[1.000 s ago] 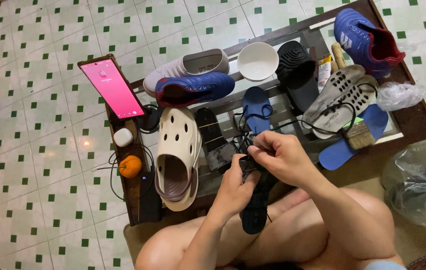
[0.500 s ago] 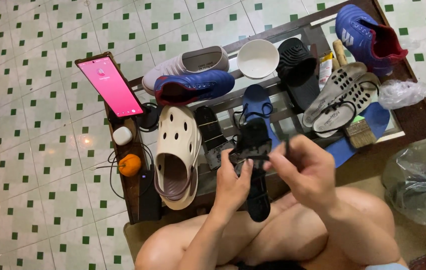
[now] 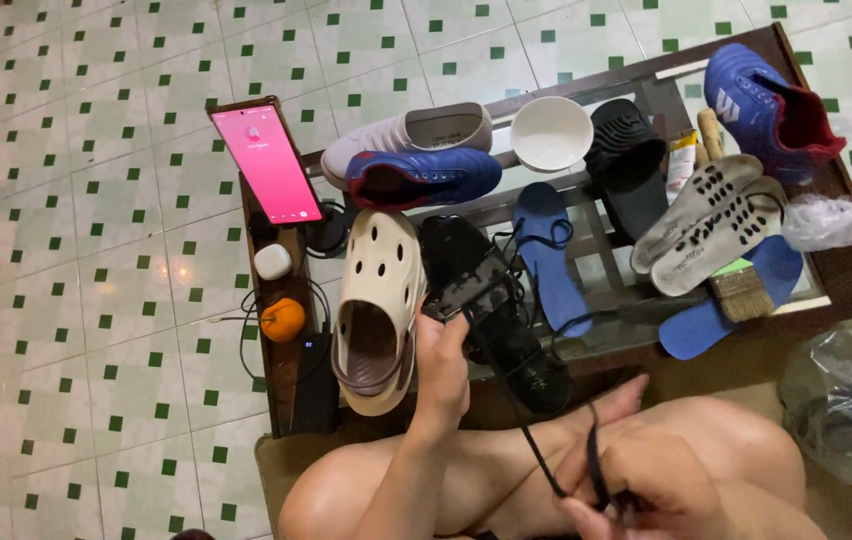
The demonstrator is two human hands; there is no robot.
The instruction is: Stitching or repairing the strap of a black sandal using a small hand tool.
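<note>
My left hand (image 3: 443, 365) grips a black shoe (image 3: 491, 300) at its near side, holding it just above the low table's front edge. A black shoelace (image 3: 526, 440) runs from the shoe down to my right hand (image 3: 636, 470), which is closed around the lace over my knee. A cream clog (image 3: 378, 310) lies right beside the left hand. A loose blue insole (image 3: 551, 255) lies just beyond the black shoe.
The low wooden table (image 3: 846, 265) with a glass top carries a pink-screened phone (image 3: 268, 165), a white shoe (image 3: 416, 130), blue shoes (image 3: 426, 178) (image 3: 766, 100), a white bowl (image 3: 551, 133), a black sandal (image 3: 631, 160), grey insoles (image 3: 711, 220), a brush (image 3: 741, 290), an orange (image 3: 283, 320). Plastic bag (image 3: 851, 400) at right.
My right hand has pulled away from the shoe toward my knee, drawing the black lace out with it. The left hand stays on the shoe.
</note>
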